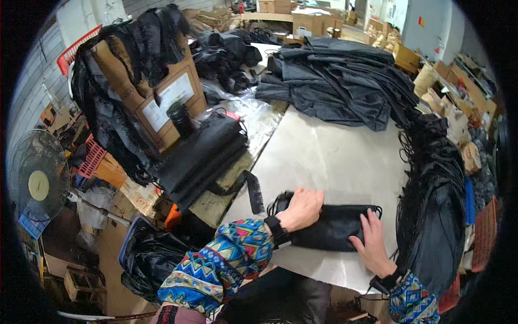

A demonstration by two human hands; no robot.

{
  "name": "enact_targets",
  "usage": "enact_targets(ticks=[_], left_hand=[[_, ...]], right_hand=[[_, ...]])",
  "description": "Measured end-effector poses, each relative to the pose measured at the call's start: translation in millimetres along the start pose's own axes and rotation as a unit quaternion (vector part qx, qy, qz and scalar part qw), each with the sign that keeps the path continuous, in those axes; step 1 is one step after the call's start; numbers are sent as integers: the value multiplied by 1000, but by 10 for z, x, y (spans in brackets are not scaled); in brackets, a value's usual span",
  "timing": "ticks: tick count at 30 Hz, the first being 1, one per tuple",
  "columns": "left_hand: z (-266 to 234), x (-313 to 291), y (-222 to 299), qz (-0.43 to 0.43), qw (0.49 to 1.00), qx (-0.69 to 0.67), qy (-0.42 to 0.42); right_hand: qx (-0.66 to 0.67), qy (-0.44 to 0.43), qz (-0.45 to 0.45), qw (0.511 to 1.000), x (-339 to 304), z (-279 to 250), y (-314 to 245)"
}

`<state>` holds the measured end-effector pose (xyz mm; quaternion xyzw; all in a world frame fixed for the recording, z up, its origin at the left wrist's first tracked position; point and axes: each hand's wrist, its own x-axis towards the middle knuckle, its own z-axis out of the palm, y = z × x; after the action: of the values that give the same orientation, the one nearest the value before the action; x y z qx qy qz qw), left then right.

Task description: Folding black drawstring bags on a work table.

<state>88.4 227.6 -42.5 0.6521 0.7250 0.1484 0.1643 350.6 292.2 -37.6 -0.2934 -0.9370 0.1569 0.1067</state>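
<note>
A flat black fabric bag (334, 229) with cord loops at both ends lies on the pale tabletop (334, 156) before me. My left hand (301, 210) is closed over its left part, fingers curled under. Whatever those fingers hold, if anything, is hidden. At the bag's right end, my right hand (372, 243) rests open, fingers stretched along the fabric near the cords. A black strap (252, 191) lies left of the bag, trailing from a neat stack of black fabric pieces (205, 156).
Large black fabric (340, 75) is heaped at the far side; corded black pieces (431, 200) hang over the right edge. A cardboard box (170, 102) draped in black material stands left, near clear plastic (243, 110). A fan (38, 183) and a black-lined bin (151, 254) are lower left.
</note>
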Motion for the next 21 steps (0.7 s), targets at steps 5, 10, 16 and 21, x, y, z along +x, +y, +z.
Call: enact_targets(ticks=[5,10,16,21], left_hand=[[-1196,-562,-670,-63,969,-229,71],[-2446,-1309,-1788,-236,868,-386,204],[-2094,-1448,-3085,-357,894,-175,206],[-1941,-1338,-2795,-303,906,50,290]], right_hand=[[-19,70,-12,997,-6,-194,-149],[-19,29,-33,999,-189,-177,-227],[-19,-13,-34,999,-298,-201,-370],[-14,-20,-4,1000,-401,-287,-344]])
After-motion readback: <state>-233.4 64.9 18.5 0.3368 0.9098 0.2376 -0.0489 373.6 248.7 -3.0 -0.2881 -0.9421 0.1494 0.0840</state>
